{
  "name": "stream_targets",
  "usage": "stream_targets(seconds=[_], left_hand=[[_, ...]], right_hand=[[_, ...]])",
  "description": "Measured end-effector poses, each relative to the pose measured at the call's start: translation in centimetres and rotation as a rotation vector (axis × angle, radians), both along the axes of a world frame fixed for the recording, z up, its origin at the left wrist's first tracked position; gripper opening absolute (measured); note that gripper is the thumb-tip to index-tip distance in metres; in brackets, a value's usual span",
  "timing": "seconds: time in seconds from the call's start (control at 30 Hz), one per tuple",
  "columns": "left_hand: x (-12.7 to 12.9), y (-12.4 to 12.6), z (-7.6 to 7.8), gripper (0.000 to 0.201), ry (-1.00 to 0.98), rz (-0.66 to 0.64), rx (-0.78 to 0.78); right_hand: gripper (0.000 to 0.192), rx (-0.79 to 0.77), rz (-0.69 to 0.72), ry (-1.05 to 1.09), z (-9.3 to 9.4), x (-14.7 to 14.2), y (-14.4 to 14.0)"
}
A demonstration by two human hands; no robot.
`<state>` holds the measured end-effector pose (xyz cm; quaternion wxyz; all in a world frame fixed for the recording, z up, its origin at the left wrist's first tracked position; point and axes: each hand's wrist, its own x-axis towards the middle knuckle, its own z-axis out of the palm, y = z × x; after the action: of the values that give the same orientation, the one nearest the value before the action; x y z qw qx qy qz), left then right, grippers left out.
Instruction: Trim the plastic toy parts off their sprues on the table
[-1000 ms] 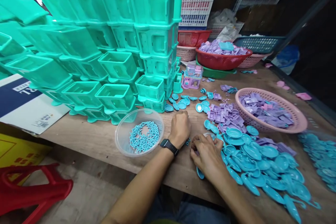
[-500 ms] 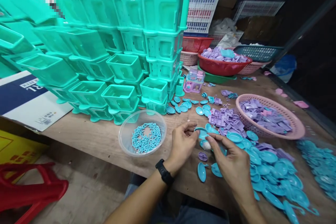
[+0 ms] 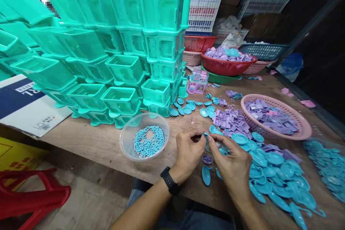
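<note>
Both hands meet above the table, pinching a small blue plastic piece [image 3: 206, 134] that is mostly covered by the fingertips. My left hand [image 3: 188, 151], with a black watch on its wrist, has its thumb and fingers closed on the left side of it. From the right, my right hand [image 3: 230, 156] grips the same piece between thumb and forefinger. Just below lie a purple oval part [image 3: 207, 159] and a blue oval dish-like part [image 3: 206, 175]. Beside my right hand spreads a heap of blue oval parts [image 3: 275, 169]. Purple parts [image 3: 233, 122] are piled beyond it.
A clear round tub [image 3: 124, 143] of small blue pieces stands left of my hands. Stacked green boxes [image 3: 163, 43] rise behind it. A pink basket [image 3: 304, 129] and a red basin [image 3: 223, 65] hold purple parts. A red stool [image 3: 32, 194] is at lower left.
The blue piece, whose oval face showed between my hands before, is now mostly hidden by fingers. Both hands have drawn closer together, thumbs nearly touching. The view has shifted slightly.
</note>
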<state>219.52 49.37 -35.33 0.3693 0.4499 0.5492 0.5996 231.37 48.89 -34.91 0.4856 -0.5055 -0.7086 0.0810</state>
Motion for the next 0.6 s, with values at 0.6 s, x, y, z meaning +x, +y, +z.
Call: stream_targets(seconds=[0.6], left_hand=[[-1.2, 0.3, -1.6, 0.019, 0.836, -0.067, 0.286]], right_hand=[[0.027, -0.163, 0.006, 0.085, -0.2, -0.2, 0.7]])
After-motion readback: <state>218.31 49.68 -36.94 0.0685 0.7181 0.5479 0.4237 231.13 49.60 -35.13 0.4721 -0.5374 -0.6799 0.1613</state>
